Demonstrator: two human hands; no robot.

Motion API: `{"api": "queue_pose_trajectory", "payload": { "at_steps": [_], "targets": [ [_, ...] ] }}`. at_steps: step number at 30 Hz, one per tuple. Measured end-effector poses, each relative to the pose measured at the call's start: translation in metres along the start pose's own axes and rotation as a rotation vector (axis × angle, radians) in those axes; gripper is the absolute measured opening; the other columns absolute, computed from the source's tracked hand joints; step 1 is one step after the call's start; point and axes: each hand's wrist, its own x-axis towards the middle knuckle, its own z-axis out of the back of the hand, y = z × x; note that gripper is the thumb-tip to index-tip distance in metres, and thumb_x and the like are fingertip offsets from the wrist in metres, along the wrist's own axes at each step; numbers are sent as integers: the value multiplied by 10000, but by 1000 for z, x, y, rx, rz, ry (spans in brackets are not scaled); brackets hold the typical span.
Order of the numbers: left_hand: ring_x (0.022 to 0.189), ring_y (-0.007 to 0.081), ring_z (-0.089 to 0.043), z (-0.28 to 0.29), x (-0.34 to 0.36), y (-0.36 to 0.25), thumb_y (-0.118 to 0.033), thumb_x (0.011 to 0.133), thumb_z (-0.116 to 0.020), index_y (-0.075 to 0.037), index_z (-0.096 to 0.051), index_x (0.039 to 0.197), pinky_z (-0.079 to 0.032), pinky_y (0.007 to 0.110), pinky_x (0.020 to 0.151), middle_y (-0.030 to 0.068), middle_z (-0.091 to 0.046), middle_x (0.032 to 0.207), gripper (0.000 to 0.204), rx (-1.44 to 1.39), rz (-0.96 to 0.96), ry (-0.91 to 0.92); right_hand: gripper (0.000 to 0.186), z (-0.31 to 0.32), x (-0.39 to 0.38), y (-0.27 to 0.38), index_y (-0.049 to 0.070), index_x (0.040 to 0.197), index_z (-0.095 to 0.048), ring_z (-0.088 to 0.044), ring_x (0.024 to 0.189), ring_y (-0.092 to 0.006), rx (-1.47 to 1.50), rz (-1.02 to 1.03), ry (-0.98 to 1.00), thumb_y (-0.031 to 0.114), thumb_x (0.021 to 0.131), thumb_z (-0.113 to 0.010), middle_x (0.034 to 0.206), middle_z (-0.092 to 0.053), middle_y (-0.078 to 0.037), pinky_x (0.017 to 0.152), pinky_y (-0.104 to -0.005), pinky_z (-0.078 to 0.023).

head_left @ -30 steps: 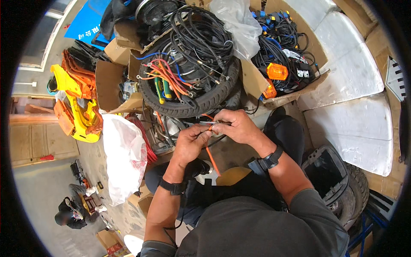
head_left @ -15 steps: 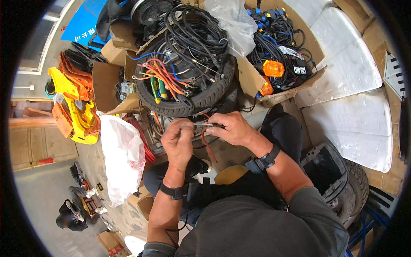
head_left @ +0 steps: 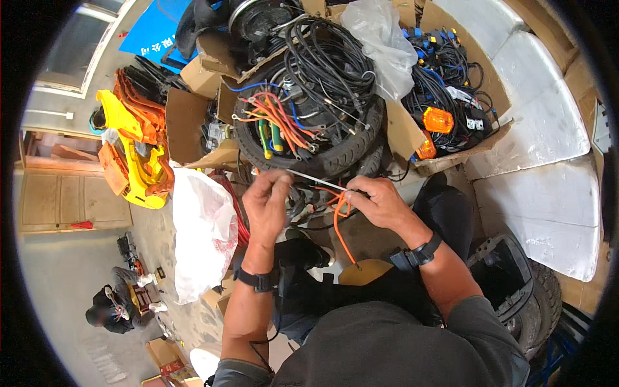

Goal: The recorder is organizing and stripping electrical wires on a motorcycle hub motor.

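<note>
At far left, a person point(head_left: 119, 290) in dark clothing appears below glossy yellow plastic panels point(head_left: 143, 186); beside them slumps a crinkled white plastic bag point(head_left: 201, 235). The left hand point(head_left: 265, 201) pinches one end of a thin, straight, pale strip point(head_left: 317, 179), its tip hidden by fingers. Just beyond, a ridged rubber tyre point(head_left: 345, 153) bars the way, heaped with smooth orange leads point(head_left: 274, 116), green-and-yellow handles point(head_left: 277, 138) and a coil of black cable point(head_left: 306, 48). The strip runs taut-looking to the right hand point(head_left: 382, 203), thumb and fingers pressed together on it, a bent orange wire point(head_left: 336, 226) dangling alongside. Farther right, a cardboard box point(head_left: 477, 145) holds tangled cables and an amber lamp point(head_left: 438, 120), near smooth white slabs point(head_left: 532, 200).
</note>
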Motion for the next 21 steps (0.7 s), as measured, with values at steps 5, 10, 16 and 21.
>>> {"api": "queue_pose_trajectory", "payload": {
  "at_steps": [5,10,16,21],
  "targets": [
    [908,310,-607,11,52,-1,-7,783,-686,-31,-657,978,-486,366,811,132,-626,986,198,852,-469,-99,164,4,1,-2,12,891,-639,-646,627,-274,-70,-14,-42,175,886,-634,701,-636,-153,574,-354,-474],
    [1092,401,-523,4,77,2,-20,642,-690,-78,-653,1025,-446,473,917,164,-560,1172,389,1204,-733,75,167,2,4,2,11,887,-640,-641,599,-268,-42,-23,-41,177,884,-635,680,-630,-152,554,-351,-469],
    [1125,389,-509,1,91,10,-76,669,-638,-67,-655,1000,-435,483,910,175,-549,1187,332,1266,-807,152,159,6,5,4,8,879,-645,-629,590,-261,-47,-43,-25,166,884,-634,677,-627,-138,556,-346,-470],
    [1125,358,-515,5,97,9,-83,669,-639,-67,-655,982,-432,465,892,166,-549,1193,314,1287,-923,243,153,7,6,4,7,882,-647,-628,611,-234,-20,-59,-29,159,885,-633,700,-630,-135,561,-342,-468]
  ]
}}
